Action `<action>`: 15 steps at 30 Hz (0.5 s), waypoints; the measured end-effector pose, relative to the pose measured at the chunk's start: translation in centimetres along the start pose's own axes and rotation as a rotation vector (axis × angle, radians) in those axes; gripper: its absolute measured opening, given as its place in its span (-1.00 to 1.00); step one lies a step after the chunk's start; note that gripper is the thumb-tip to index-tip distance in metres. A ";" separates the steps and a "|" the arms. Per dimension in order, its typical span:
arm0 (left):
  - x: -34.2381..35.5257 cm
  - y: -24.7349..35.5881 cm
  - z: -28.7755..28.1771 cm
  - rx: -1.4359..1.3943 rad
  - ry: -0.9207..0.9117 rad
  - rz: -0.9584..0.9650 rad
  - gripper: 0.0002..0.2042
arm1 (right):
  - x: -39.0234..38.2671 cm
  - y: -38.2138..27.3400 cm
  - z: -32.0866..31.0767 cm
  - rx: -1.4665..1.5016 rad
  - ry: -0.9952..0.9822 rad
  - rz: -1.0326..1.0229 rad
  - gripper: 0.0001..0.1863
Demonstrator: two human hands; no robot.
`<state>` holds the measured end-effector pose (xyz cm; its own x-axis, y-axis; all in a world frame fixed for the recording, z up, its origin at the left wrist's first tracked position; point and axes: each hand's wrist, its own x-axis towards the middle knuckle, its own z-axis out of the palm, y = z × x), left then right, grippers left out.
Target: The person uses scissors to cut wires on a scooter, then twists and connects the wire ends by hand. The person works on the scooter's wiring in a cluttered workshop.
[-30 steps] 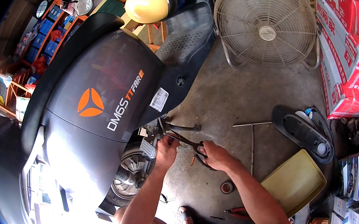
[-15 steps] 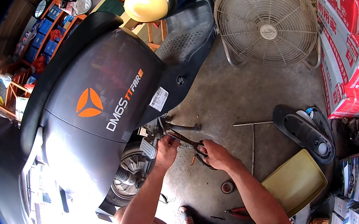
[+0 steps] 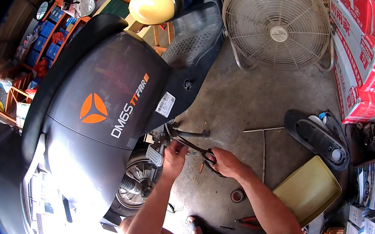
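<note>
A dark grey scooter point(image 3: 96, 85) fills the left side, its wheel point(image 3: 134, 191) and a silver footrest point(image 3: 154, 155) showing low beside my hands. My left hand point(image 3: 173, 160) is closed at a cluster of small parts and thin wires under the body; exactly what its fingers pinch is too small to name. Just to its right, my right hand point(image 3: 222, 161) grips the dark handles of a pair of scissors point(image 3: 199, 150), whose blades reach toward my left fingertips. Whether they touch a wire there I cannot tell.
A floor fan point(image 3: 278, 34) stands at the top, red-and-white boxes point(image 3: 366, 106) at the right. On the floor lie a T-handle wrench point(image 3: 262, 151), a black oval part point(image 3: 316, 135), a yellow tray point(image 3: 303, 195), a tape roll point(image 3: 237, 196) and red-handled pliers point(image 3: 248, 221). Shelving point(image 3: 49, 40) stands behind the scooter.
</note>
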<state>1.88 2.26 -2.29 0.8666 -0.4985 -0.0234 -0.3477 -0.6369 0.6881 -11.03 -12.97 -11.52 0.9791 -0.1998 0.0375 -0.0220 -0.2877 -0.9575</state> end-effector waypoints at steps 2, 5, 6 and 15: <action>-0.3 1.2 0.3 0.025 0.031 0.064 -0.89 | 0.1 0.1 0.1 0.009 -0.007 0.026 -0.78; -0.6 2.1 1.1 0.068 0.074 0.129 -0.89 | 0.2 1.6 1.5 0.041 0.039 0.016 -0.77; -0.7 1.9 1.0 0.085 0.095 0.141 -0.88 | 0.1 1.1 1.4 0.109 -0.015 0.044 -0.76; -0.7 2.1 0.9 0.120 0.113 0.176 -0.93 | -0.1 0.8 2.1 0.205 -0.125 0.087 -0.74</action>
<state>0.18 0.73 -1.50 0.8213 -0.5428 0.1753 -0.5309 -0.6150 0.5831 -10.67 -11.20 -12.89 0.9929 -0.0947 -0.0714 -0.0787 -0.0760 -0.9940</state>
